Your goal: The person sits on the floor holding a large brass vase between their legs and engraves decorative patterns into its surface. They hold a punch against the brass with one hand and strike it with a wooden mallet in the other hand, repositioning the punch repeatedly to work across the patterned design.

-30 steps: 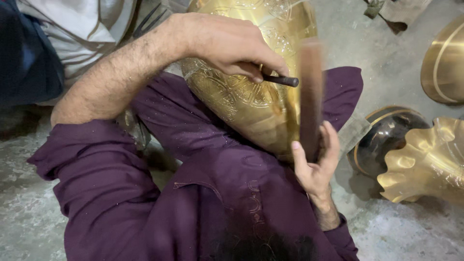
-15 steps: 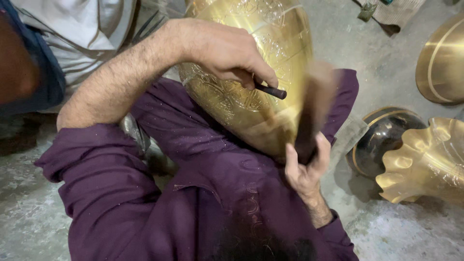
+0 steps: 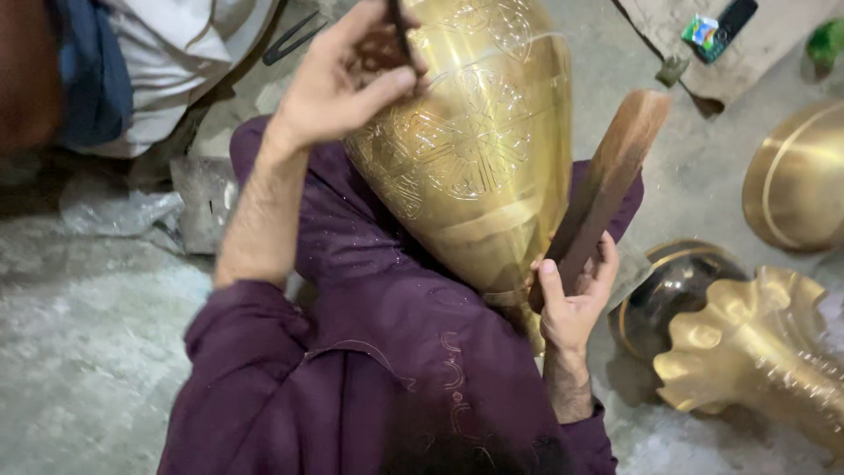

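Person seated on the floor (image 3: 97, 352), legs in purple cloth; a large brass vase (image 3: 479, 149) lies tilted across the lap, narrow end toward the body, propped there so the engraved side faces up and stays put under blows; floral and ring patterns cut into the upper face.

Left hand (image 3: 352, 84) raised at the vase's wide upper part, fingers pinched round a thin dark chisel (image 3: 400, 31); the tip seems to touch the brass near the pattern, though the contact point itself is hidden by the fingers; held upright-ish, likely so the point bites the line being cut.

Right hand (image 3: 576, 303) clenched round the lower end of a flat wooden mallet (image 3: 611, 185), which stands slanted just beside the vase's right flank, head up and apart from the chisel; gripped low, I judge, for swing.

About them: a fluted brass piece (image 3: 747, 352) and a dark round bowl (image 3: 673, 290) on the floor to the right; another brass dome (image 3: 796, 180) beyond; a clear plastic bag (image 3: 114, 211) at left; white cloth (image 3: 176, 62) of another person nearby.
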`<control>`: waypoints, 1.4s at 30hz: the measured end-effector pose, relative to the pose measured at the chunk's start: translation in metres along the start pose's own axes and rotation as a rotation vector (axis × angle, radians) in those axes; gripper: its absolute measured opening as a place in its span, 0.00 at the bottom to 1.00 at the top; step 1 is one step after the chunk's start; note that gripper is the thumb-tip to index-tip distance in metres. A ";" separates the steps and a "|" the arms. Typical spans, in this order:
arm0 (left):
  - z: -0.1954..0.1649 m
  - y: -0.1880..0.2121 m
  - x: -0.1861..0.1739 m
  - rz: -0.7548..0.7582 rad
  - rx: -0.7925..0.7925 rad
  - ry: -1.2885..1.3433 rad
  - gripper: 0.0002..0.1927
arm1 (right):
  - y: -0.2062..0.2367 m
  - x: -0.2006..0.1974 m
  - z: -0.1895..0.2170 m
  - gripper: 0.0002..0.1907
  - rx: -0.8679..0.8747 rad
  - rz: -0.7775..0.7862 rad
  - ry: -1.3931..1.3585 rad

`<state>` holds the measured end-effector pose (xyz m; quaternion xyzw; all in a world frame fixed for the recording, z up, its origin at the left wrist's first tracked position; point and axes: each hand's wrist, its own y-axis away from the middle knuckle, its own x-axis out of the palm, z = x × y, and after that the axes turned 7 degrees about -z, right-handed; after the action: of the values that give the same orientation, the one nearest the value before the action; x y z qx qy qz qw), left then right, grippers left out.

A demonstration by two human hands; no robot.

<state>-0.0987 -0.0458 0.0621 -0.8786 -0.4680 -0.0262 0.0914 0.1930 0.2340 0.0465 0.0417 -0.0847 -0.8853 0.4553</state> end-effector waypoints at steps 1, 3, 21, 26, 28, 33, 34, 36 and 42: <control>0.004 0.013 0.003 -0.082 -0.044 0.096 0.20 | -0.005 -0.002 0.001 0.38 0.035 0.022 -0.086; 0.010 0.032 0.012 -0.213 -0.033 0.068 0.20 | -0.016 -0.007 0.005 0.37 0.049 0.060 -0.186; 0.024 0.028 0.046 -0.531 0.040 0.086 0.19 | -0.156 -0.025 0.089 0.17 -0.260 0.436 0.468; 0.028 0.020 0.048 -0.529 0.026 0.118 0.18 | -0.195 0.006 0.110 0.22 -0.592 0.564 0.761; 0.028 0.018 0.049 -0.541 0.012 0.112 0.17 | -0.207 0.024 0.121 0.24 -0.665 0.608 0.914; 0.025 0.016 0.050 -0.619 -0.037 0.168 0.21 | -0.236 0.081 0.152 0.28 -0.875 0.816 1.310; 0.024 0.016 0.050 -0.622 -0.030 0.174 0.22 | -0.241 0.094 0.158 0.28 -0.825 0.853 1.378; 0.023 0.016 0.051 -0.646 -0.036 0.168 0.22 | -0.245 0.115 0.174 0.29 -0.875 0.907 1.474; 0.015 0.016 0.056 -0.705 -0.040 0.107 0.23 | -0.249 0.174 0.220 0.26 -1.281 0.960 1.653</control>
<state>-0.0548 -0.0063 0.0523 -0.6622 -0.7362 -0.1113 0.0842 -0.1405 0.2592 0.2160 0.3340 0.6981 -0.2034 0.5997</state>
